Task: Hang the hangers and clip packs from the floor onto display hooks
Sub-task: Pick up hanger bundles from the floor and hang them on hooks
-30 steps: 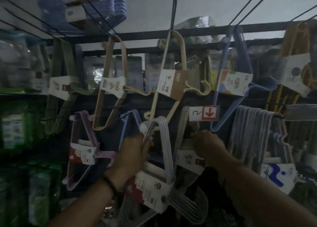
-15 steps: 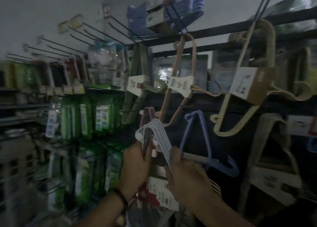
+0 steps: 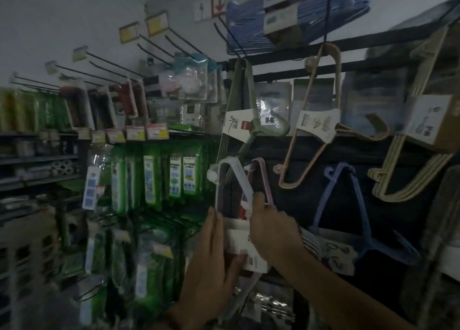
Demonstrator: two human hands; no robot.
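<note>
A pack of pale lavender-white hangers [image 3: 235,180] with a white and red card label [image 3: 240,240] stands upright in front of the dark display wall, low in the middle of the head view. My left hand [image 3: 211,267] holds its left side, fingers stretched up along the edge and thumb across the label. My right hand [image 3: 273,230] grips the pack's right side, one finger pointing up. A pink hanger pack [image 3: 265,180] hangs right behind it. The hook under the pack's top is hidden.
Hanging on the wall are a green hanger pack [image 3: 239,120], a tan one [image 3: 321,120], a cream one [image 3: 423,135] and a blue one [image 3: 348,205]. Green packets [image 3: 151,175] fill the left rack. Bare black hooks [image 3: 107,62] jut out at upper left.
The view has swung left along the wall. My left hand has slid from the pack's top down to its label. My right hand has come off another pack and onto this one.
</note>
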